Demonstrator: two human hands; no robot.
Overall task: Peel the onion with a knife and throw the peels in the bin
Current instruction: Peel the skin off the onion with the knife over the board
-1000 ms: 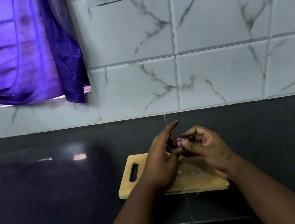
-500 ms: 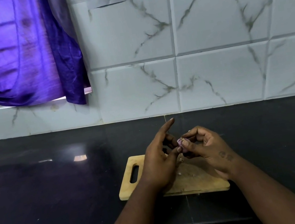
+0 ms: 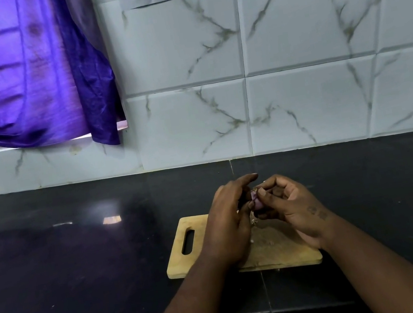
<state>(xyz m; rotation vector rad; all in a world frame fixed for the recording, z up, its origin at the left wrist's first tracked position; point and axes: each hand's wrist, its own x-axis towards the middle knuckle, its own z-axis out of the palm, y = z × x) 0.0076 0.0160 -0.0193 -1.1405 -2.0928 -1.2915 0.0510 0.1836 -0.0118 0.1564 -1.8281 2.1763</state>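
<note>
A: What is seen, largest first?

B: A dark counter [image 3: 80,261] is spread across the lower frame; a board [image 3: 280,251] is laid at lower centre.

A: And the hands?

B: The left hand [image 3: 228,224] and right hand [image 3: 291,205] are closed together on a small onion [image 3: 257,201], held just above the board at centre.

A: Which step is judged in hand?

B: Peeling by fingertips, it seems. No knife or bin is seen. Next, loosened skin would need to be pinched and pulled clear.
</note>
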